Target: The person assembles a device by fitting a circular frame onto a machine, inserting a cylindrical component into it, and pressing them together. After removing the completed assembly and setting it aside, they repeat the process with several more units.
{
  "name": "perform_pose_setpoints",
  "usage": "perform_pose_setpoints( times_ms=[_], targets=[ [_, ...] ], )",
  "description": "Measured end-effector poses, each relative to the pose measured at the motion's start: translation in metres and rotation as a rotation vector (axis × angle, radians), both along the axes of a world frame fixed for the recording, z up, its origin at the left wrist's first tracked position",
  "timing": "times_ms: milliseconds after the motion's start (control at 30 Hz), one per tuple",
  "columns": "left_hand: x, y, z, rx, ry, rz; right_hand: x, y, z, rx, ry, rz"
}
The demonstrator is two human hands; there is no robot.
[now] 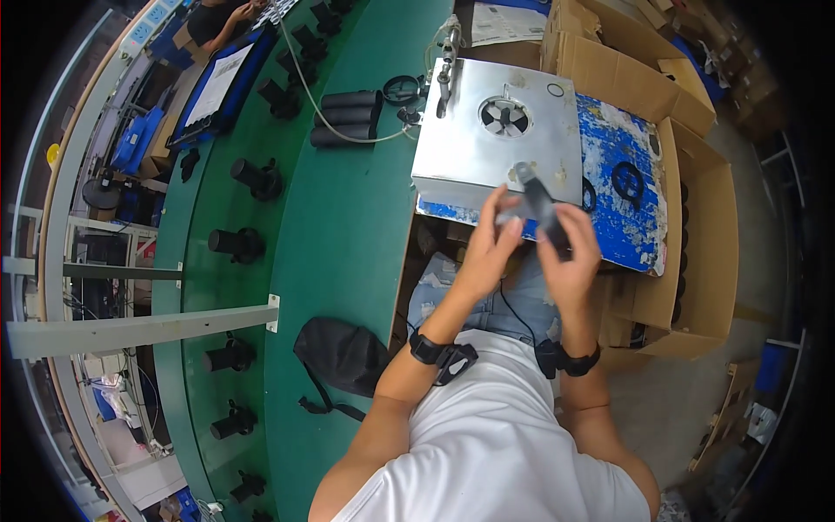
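Observation:
My right hand (pixel 571 259) grips a dark, tube-like part (pixel 541 207), smeared by motion, with a paler end pointing away from me. Facing it, my left hand (pixel 489 248) has its thumb and index finger apart. A blurred greyish patch lies by its fingertips, too smeared to name. Both hands are over my lap, at the near edge of a silver metal box (pixel 470 161). In the box's top is a round opening with a vaned insert (pixel 505 117). A black ring (pixel 627 184) rests on the worn blue board (pixel 616 233) to the right.
Black cylinders (pixel 350 118) lie on the green bench (pixel 348 235) by a thin hose. A black pouch (pixel 342 355) sits nearer. Black parts (pixel 237 245) line the green rail at left. Open cardboard boxes (pixel 709 261) stand right. Another person (pixel 217 22) is at far left.

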State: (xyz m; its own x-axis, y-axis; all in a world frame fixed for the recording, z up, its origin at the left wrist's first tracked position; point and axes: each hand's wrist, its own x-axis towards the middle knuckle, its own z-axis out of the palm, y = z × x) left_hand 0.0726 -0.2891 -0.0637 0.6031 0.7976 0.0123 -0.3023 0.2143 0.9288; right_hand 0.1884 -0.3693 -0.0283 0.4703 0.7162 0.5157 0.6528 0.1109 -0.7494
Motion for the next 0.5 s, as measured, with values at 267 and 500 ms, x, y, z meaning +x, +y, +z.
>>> perform_pose_setpoints(
  times_ms=[267, 500],
  targets=[
    [-0.011, 0.019, 0.002, -0.323, -0.116, -0.001, 0.002, 0.0, -0.004, 0.085, 0.155, 0.017],
    [-0.002, 0.013, -0.006, 0.082, 0.061, 0.197, 0.003, 0.025, -0.01, -0.183, 0.834, 0.362]
  ],
)
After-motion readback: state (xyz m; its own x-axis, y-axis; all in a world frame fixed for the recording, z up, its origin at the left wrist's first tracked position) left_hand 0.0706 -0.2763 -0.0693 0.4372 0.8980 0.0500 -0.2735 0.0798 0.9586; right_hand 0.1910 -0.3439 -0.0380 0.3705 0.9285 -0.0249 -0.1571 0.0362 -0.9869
